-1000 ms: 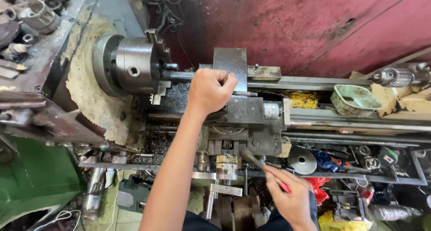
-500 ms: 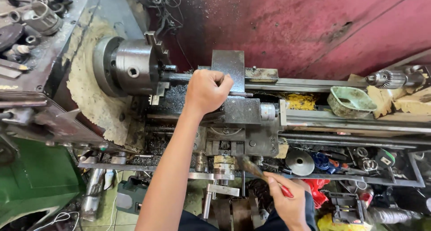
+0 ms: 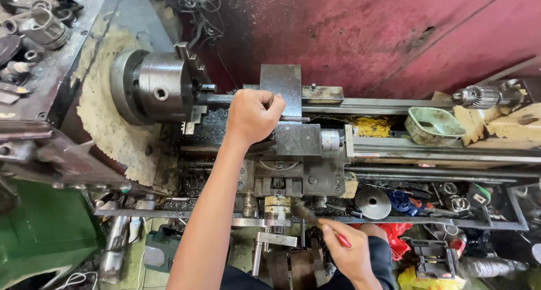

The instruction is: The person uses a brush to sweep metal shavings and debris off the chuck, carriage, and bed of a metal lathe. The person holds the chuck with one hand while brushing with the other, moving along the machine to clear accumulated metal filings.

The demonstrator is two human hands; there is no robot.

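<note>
I look down on a metal lathe. My left hand point(image 3: 253, 116) reaches over the carriage and is closed around a part of the dark tool post point(image 3: 282, 93), just right of the steel chuck point(image 3: 160, 90). My right hand point(image 3: 346, 256) is low at the front and grips a small brush with a red handle point(image 3: 318, 225), its dark bristle end pointing up-left near the carriage apron point(image 3: 282, 183). A thin workpiece bar point(image 3: 217, 95) sticks out of the chuck jaws toward my left hand.
A drill chuck on the tailstock point(image 3: 479, 95) sits at the right, with a green-rimmed tin point(image 3: 434, 125) beside it. A tray of loose parts point(image 3: 451, 197) runs along the front right. Metal rings and parts point(image 3: 39, 25) lie top left. A dark red wall point(image 3: 366, 36) stands behind.
The right hand with the brush has dropped lower toward the frame's bottom edge. The left hand stays closed on the tool post.
</note>
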